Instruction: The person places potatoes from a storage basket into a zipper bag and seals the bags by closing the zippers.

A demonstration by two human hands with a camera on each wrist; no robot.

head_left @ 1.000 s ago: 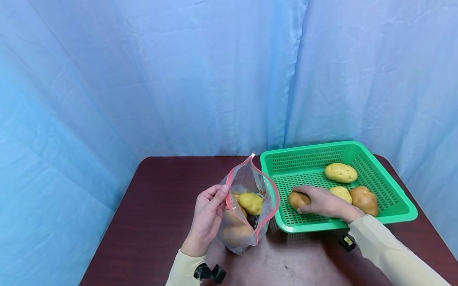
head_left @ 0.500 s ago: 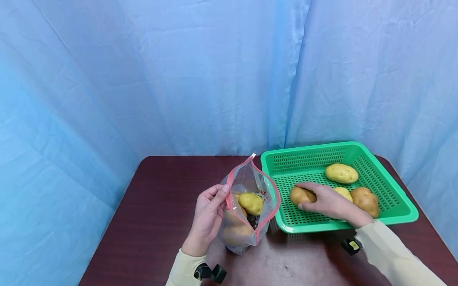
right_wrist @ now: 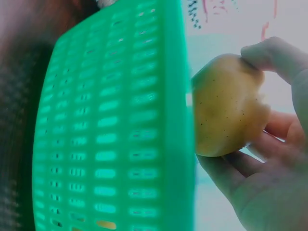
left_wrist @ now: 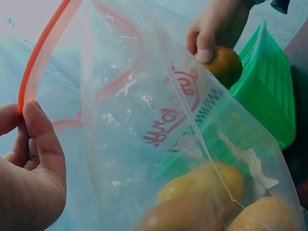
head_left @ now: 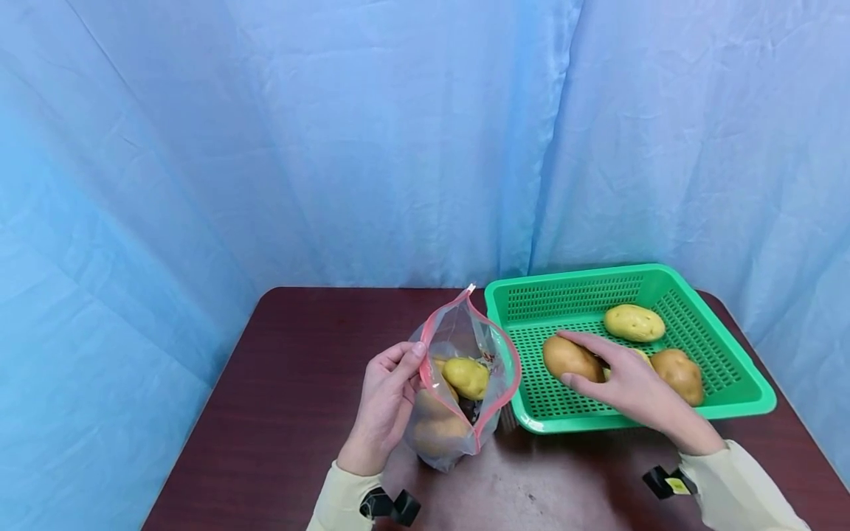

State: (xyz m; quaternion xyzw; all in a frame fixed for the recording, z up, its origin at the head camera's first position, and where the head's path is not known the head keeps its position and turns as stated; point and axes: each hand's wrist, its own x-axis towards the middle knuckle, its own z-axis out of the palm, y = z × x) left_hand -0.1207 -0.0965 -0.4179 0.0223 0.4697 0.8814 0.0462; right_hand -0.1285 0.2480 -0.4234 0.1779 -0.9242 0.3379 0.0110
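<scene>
My left hand (head_left: 388, 402) pinches the red zip edge of a clear zip bag (head_left: 488, 424) between thumb and fingers, and the bag's mouth gapes. Inside the bag lie several potatoes, a yellow potato (head_left: 465, 378) on top; the left wrist view shows them through the printed plastic. Over the left part of the green basket (head_left: 564, 426), my right hand (head_left: 627, 380) grips a brown potato (head_left: 572, 359). In the right wrist view that potato (right_wrist: 228, 106) sits between thumb and fingers, its lower side overlapped by the basket's rim.
Still in the basket are a yellow potato (head_left: 634, 323) at the back, a brown potato (head_left: 677, 376) at the right, and another yellow one mostly hidden behind the right hand. The dark red table (head_left: 292, 383) extends left; a blue curtain (head_left: 398, 147) hangs behind it.
My right hand has lifted the brown potato from the basket floor and drawn it slightly right and toward me. The left hand and bag have stayed in place.
</scene>
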